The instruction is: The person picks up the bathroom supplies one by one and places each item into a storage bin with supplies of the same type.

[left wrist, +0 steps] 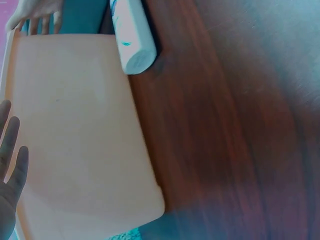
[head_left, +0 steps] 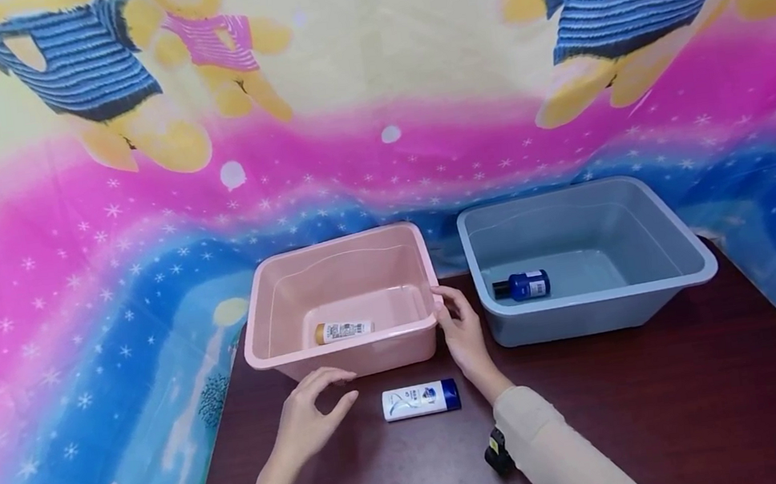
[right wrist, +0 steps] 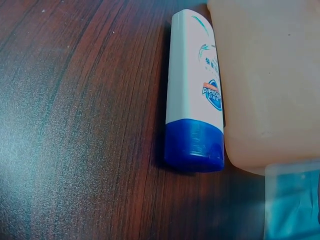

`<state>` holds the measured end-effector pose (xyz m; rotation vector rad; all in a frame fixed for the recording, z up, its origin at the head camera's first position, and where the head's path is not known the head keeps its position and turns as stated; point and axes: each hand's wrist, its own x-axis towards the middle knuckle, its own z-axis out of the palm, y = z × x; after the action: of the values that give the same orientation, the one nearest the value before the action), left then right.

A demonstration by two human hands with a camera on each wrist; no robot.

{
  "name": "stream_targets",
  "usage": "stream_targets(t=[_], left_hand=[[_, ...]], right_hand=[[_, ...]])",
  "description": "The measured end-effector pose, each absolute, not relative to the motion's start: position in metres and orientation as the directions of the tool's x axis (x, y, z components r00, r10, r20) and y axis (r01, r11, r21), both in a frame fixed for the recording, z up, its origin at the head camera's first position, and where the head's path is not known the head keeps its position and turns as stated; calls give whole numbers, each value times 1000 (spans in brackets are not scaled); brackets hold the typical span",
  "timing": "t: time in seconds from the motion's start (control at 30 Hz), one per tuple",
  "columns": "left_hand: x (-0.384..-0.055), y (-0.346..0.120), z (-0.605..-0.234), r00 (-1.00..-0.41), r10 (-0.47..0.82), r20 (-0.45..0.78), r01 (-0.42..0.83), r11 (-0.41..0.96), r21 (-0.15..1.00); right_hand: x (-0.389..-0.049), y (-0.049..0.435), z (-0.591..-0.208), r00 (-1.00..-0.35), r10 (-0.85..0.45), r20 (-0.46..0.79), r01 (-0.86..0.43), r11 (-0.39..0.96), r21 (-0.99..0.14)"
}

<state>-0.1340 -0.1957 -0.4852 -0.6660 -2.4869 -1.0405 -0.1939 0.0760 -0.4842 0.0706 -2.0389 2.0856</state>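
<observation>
A pink plastic basin (head_left: 344, 360) stands on the table, with a white bottle with a golden cap (head_left: 344, 330) lying inside. My right hand (head_left: 465, 333) is at the basin's front right corner, its fingertips touching the rim. Just off the basin's front left side, my left hand (head_left: 311, 417) holds nothing, thumb and fingers apart; its fingers (left wrist: 19, 170) also show along the left wrist view's edge. Between the hands, a white bottle with a blue cap (head_left: 418, 400) lies label up on the table. The right wrist view has this bottle (right wrist: 195, 90) close beside the basin's wall.
To the right stands a blue-grey basin (head_left: 586, 314) holding a dark blue bottle (head_left: 530, 285) on its side. Both basins are on a dark brown wooden table (head_left: 669, 401). A colourful cloth printed with bears (head_left: 375, 138) hangs behind and around the table.
</observation>
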Motion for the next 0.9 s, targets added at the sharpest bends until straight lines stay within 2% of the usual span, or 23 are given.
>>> stream_targets(t=[0.33, 0.9], left_hand=[[-134, -178, -500, -823, 303, 480, 553, 618, 558], [-131, -160, -515, -877, 330, 350, 481, 621, 619]], right_hand=[[-194, 75, -484, -973, 127, 194, -199, -26, -980], [-195, 74, -487, -968, 130, 216, -222, -36, -974]])
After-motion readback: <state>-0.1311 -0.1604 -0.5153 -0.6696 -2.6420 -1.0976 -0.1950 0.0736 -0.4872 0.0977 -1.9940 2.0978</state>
